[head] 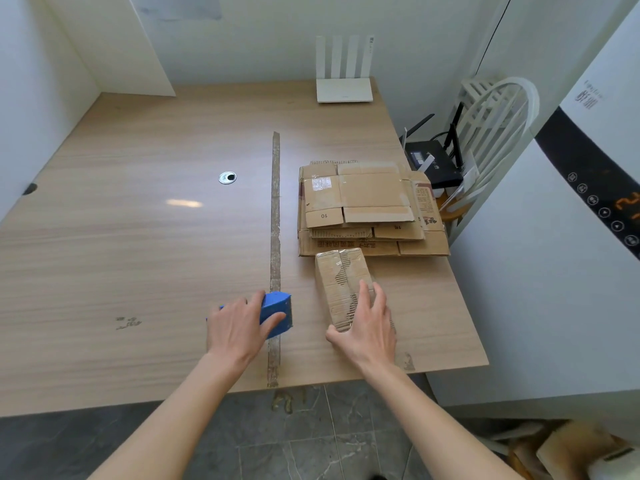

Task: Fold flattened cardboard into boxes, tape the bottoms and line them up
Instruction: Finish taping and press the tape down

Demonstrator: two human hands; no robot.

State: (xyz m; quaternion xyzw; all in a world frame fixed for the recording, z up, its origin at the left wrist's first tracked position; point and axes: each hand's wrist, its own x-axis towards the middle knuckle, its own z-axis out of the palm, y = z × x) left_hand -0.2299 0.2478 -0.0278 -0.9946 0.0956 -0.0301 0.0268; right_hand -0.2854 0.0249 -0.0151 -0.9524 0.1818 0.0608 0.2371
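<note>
Pale wood-grain counter point(138, 237), white walls behind; a worn tape strip point(275, 237) runs down its middle. Left hand point(239, 329) curled around the blue plastic tape dispenser point(277, 311), resting on the counter beside the strip. Right hand point(369, 325) spread, pressing the small folded brown cardboard box point(341, 278), seam up. Stack of flattened brown cardboard point(367, 209) lies just beyond it. I judge taping is the step in hand; next I need the dispenser brought onto the seam.
</note>
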